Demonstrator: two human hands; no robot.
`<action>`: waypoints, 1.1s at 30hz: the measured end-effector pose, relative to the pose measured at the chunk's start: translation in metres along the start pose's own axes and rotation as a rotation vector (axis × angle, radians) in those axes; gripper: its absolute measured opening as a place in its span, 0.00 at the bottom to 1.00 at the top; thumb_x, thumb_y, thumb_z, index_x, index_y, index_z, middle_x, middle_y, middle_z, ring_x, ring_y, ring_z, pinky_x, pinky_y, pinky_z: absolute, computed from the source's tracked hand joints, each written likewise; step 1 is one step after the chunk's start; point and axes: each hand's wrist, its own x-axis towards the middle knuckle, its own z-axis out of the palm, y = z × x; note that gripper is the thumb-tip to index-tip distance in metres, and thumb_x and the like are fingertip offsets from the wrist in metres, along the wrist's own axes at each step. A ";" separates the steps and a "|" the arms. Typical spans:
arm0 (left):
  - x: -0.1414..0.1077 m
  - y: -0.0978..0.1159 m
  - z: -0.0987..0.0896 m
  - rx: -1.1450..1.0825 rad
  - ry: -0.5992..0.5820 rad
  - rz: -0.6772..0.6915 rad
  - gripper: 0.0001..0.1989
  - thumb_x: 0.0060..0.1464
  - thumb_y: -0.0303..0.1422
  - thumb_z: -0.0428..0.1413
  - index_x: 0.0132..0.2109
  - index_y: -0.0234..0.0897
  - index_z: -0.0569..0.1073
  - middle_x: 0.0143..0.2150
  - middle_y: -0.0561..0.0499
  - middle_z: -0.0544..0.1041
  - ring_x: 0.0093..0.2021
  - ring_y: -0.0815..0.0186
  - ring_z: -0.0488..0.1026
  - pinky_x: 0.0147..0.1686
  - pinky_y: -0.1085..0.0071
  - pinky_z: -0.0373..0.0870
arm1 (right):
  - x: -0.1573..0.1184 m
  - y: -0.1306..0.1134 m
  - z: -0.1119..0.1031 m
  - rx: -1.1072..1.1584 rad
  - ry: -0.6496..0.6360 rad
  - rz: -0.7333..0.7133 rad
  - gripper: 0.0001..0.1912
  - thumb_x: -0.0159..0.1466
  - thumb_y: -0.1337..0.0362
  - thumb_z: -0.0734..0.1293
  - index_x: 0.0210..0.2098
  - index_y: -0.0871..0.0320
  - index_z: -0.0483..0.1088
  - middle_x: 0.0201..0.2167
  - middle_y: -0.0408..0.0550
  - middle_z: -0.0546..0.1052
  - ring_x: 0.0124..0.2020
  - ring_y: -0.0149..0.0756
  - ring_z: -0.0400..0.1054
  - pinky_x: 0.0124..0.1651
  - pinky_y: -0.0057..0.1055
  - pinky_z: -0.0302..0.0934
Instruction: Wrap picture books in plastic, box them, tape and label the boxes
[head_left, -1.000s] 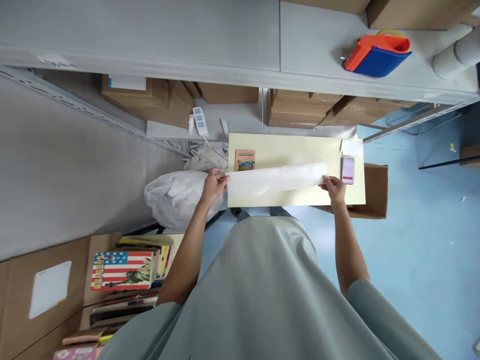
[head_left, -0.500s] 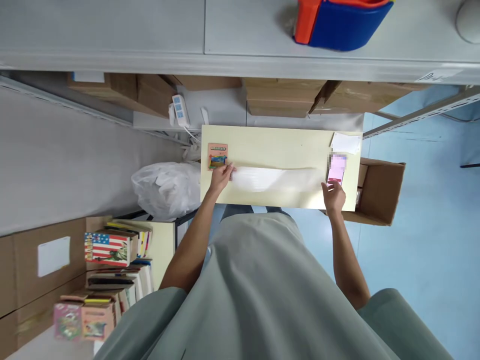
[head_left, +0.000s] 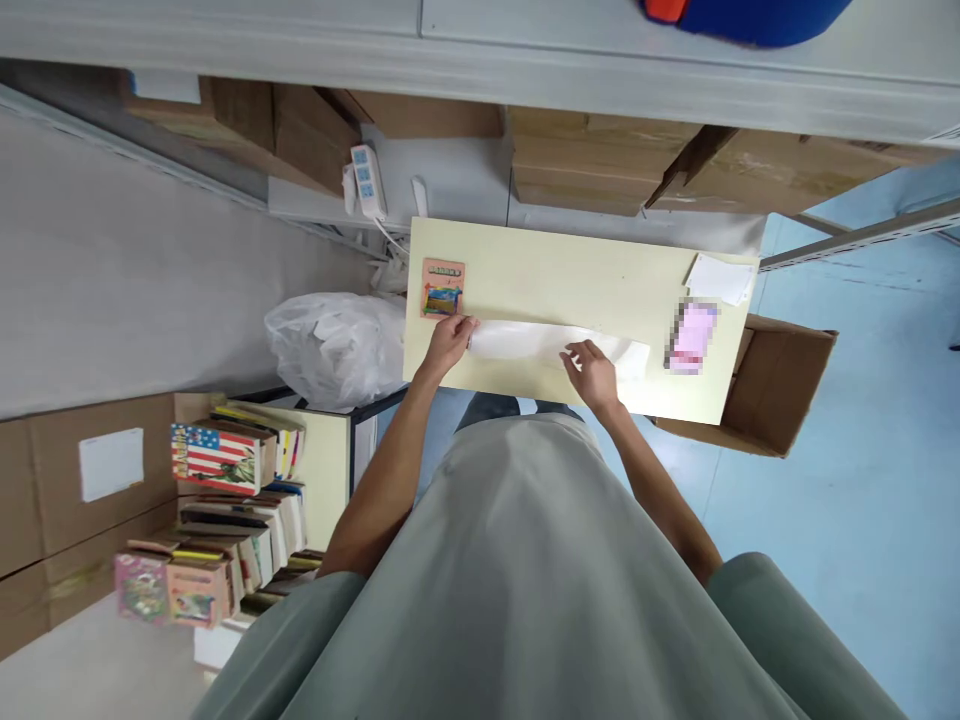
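On the cream board (head_left: pixel 547 270) in front of me lies a long white strip (head_left: pixel 517 340), thin and slightly crinkled; whether it is paper or plastic I cannot tell. My left hand (head_left: pixel 448 345) pinches its left end between thumb and fingers. Over the strip's right half hovers or rests my right hand (head_left: pixel 591 375), its fingers bent and a gap showing between thumb and forefinger. Just above my left hand lies a small orange book (head_left: pixel 442 288) with a colourful cover. A phone (head_left: pixel 691 337) with a pink, blurred screen lies to the right.
White paper slips (head_left: pixel 720 278) lie at the board's top right corner. An open cardboard box (head_left: pixel 780 390) stands on the floor at right. To the left are a white plastic bag (head_left: pixel 337 350) and stacked books (head_left: pixel 240 540). A power strip (head_left: pixel 368 182) lies near the shelf boxes (head_left: pixel 592 160).
My right hand has left the phone and moved left onto the strip's right half. My left hand stays at the strip's left end. The camera view has shifted.
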 end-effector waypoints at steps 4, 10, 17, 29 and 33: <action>-0.005 -0.001 -0.004 -0.048 0.006 0.028 0.23 0.62 0.53 0.62 0.31 0.39 0.77 0.28 0.51 0.76 0.28 0.66 0.71 0.30 0.71 0.71 | 0.020 -0.044 0.030 0.000 -0.125 -0.170 0.16 0.82 0.57 0.60 0.55 0.55 0.78 0.50 0.55 0.82 0.50 0.44 0.79 0.48 0.36 0.73; -0.001 0.003 -0.006 -0.144 0.020 0.021 0.29 0.66 0.57 0.59 0.25 0.41 0.69 0.22 0.52 0.70 0.24 0.67 0.69 0.27 0.71 0.70 | 0.041 -0.090 0.065 -0.087 -0.168 -0.293 0.19 0.77 0.54 0.69 0.63 0.56 0.73 0.60 0.62 0.78 0.63 0.54 0.73 0.62 0.46 0.73; 0.011 -0.001 -0.002 -0.426 -0.019 -0.216 0.26 0.64 0.60 0.60 0.39 0.42 0.68 0.35 0.49 0.79 0.32 0.64 0.80 0.37 0.66 0.80 | 0.056 -0.108 0.099 -0.125 -0.164 -0.290 0.28 0.72 0.65 0.72 0.69 0.62 0.66 0.74 0.70 0.65 0.75 0.60 0.60 0.72 0.56 0.64; 0.010 -0.041 -0.018 -0.336 -0.141 -0.233 0.29 0.52 0.59 0.69 0.41 0.40 0.70 0.39 0.46 0.83 0.41 0.59 0.83 0.42 0.63 0.82 | 0.072 -0.105 0.111 -0.008 -0.212 -0.126 0.14 0.79 0.64 0.62 0.58 0.56 0.75 0.64 0.60 0.77 0.66 0.49 0.73 0.66 0.43 0.71; 0.009 -0.050 -0.022 -0.173 -0.219 -0.184 0.25 0.47 0.43 0.73 0.48 0.39 0.77 0.37 0.48 0.84 0.36 0.59 0.83 0.40 0.64 0.81 | 0.083 -0.108 0.099 0.058 -0.103 -0.060 0.20 0.82 0.55 0.56 0.55 0.55 0.78 0.56 0.59 0.81 0.57 0.48 0.78 0.61 0.42 0.73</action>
